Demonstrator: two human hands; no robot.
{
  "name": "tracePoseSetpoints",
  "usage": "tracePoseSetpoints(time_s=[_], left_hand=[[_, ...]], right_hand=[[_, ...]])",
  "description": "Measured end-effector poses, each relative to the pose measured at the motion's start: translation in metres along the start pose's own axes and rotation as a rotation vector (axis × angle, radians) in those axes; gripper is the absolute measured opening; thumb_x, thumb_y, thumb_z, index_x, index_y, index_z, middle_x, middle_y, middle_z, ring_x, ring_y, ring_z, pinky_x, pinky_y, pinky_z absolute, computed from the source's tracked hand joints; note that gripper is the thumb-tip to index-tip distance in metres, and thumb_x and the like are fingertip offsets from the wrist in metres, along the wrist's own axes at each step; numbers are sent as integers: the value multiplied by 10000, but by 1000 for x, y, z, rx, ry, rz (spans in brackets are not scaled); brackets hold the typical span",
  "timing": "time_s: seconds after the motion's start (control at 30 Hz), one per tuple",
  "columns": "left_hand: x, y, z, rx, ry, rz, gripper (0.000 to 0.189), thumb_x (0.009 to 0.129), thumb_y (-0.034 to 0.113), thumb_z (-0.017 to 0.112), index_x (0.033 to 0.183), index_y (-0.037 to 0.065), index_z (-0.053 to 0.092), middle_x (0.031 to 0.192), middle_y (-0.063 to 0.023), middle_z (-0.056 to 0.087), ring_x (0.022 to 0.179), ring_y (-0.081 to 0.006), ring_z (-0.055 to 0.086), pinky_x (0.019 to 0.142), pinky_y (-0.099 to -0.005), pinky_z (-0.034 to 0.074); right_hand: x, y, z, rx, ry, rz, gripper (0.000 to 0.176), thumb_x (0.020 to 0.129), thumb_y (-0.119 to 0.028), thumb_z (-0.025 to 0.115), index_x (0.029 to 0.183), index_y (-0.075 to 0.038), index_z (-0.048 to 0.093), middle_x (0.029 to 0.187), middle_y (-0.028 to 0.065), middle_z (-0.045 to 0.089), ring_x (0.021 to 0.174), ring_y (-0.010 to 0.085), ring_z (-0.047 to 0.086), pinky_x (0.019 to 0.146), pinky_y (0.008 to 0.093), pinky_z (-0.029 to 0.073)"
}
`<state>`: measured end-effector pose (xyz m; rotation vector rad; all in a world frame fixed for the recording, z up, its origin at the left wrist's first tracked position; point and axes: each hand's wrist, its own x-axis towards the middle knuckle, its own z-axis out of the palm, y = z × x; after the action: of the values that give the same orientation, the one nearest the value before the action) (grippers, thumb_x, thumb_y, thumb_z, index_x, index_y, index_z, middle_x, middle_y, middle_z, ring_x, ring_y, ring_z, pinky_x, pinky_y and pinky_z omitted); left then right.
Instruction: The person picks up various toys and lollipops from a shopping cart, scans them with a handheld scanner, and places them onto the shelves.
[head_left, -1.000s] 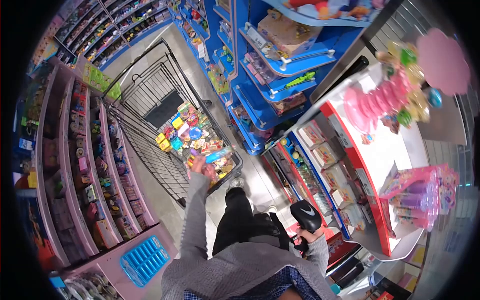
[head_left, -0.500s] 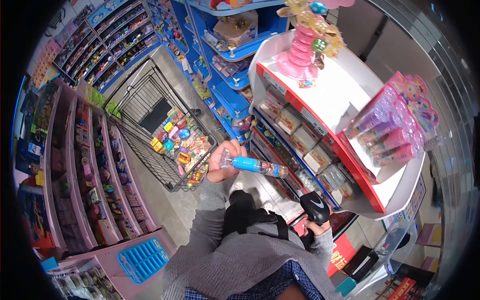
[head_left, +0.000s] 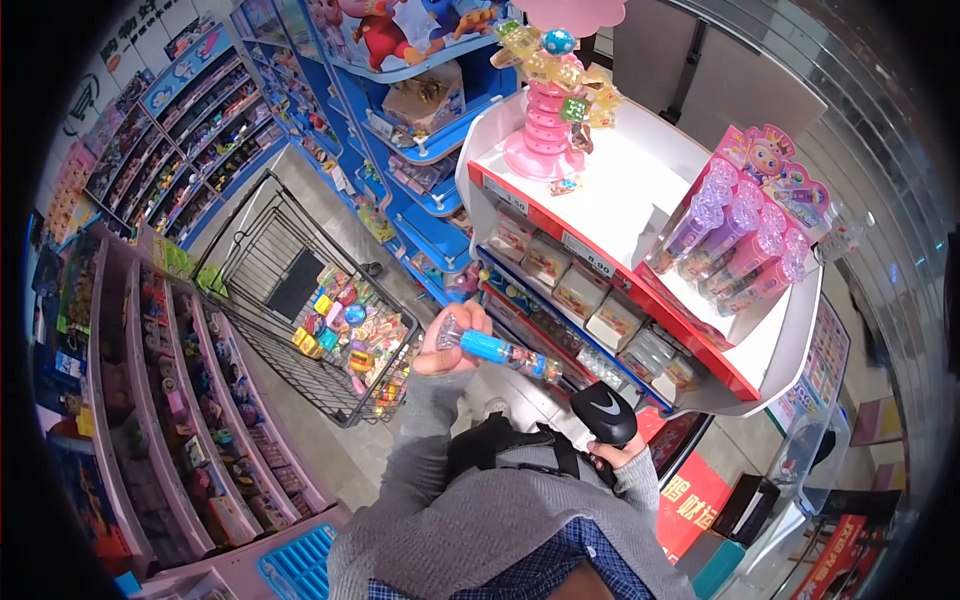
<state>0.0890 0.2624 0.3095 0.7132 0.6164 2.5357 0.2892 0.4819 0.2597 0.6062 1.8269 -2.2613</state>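
Observation:
My left hand (head_left: 440, 350) is closed around the clear faceted end of a blue toy candy tube (head_left: 500, 352). The tube's printed, see-through section points right, toward the display stand. In my right hand (head_left: 622, 453) is a black handheld scanner (head_left: 606, 412), gripped by its handle, with its head just below and right of the tube. Tube and scanner are apart. Beyond my left hand stands a black wire shopping cart (head_left: 293, 283) with several colourful packets and small toys in it. Similar purple and pink tubes (head_left: 740, 232) stand in a printed display box on the right.
A white display stand (head_left: 625, 165) with a red price edge is close on the right, bearing a pink candy tree (head_left: 545, 130). Blue shelves (head_left: 425, 215) rise ahead, and curved pink shelves (head_left: 190, 400) line the left. A blue tray (head_left: 300, 565) lies lower left.
My view has shifted, so the display stand and shelves appear farther left. The scanner is slightly nearer the tube. Both hands keep their holds.

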Motion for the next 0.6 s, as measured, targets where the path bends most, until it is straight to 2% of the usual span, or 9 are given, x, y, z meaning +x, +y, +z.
tracePoseSetpoints(time_s=[0.13, 0.2, 0.23, 0.3, 0.5, 0.6], left_hand=[[-1, 0, -2, -12, 29, 8, 439, 593, 145, 632, 970, 53, 428, 819, -66, 393, 661, -166, 373, 532, -272, 342], [-1, 3, -8, -65, -27, 16, 505, 659, 175, 648, 1064, 55, 373, 852, -104, 440, 665, -175, 404, 558, -288, 349], [-1, 4, -10, -65, -26, 22, 505, 659, 175, 648, 1064, 55, 373, 852, -104, 440, 665, -175, 404, 558, -288, 349], [-4, 4, -13, -96, 3, 39, 536, 699, 204, 639, 1126, 99, 332, 871, -117, 459, 680, -190, 427, 572, -304, 374], [-14, 7, -17, -51, 140, 41, 473, 733, 194, 600, 1118, 122, 335, 870, -129, 454, 727, -222, 450, 630, -333, 409], [-15, 8, -18, -62, 125, 46, 441, 742, 185, 585, 1104, 119, 342, 863, -133, 453, 735, -221, 448, 633, -334, 408]], right_hand=[[1, -5, 2, -7, 24, -7, 431, 650, 43, 598, 1057, -11, 468, 686, 43, 559, 421, 92, 470, 381, 225, 384], [4, -1, -2, -12, 15, -25, 435, 648, 45, 600, 1059, -12, 468, 686, 42, 561, 422, 92, 470, 379, 222, 382], [5, 0, -3, -11, 8, -41, 439, 646, 47, 602, 1060, -13, 468, 686, 41, 562, 423, 92, 470, 378, 220, 381], [6, -2, 0, -10, 1, -42, 435, 646, 46, 603, 1056, -13, 472, 684, 40, 562, 424, 91, 471, 377, 219, 380], [8, -10, 5, -51, -15, -4, 396, 651, 40, 606, 1027, -12, 494, 679, 38, 563, 424, 91, 474, 379, 220, 381], [12, -8, 4, -51, -29, 15, 385, 652, 37, 609, 1019, -12, 501, 684, 39, 565, 423, 91, 474, 381, 222, 383]])
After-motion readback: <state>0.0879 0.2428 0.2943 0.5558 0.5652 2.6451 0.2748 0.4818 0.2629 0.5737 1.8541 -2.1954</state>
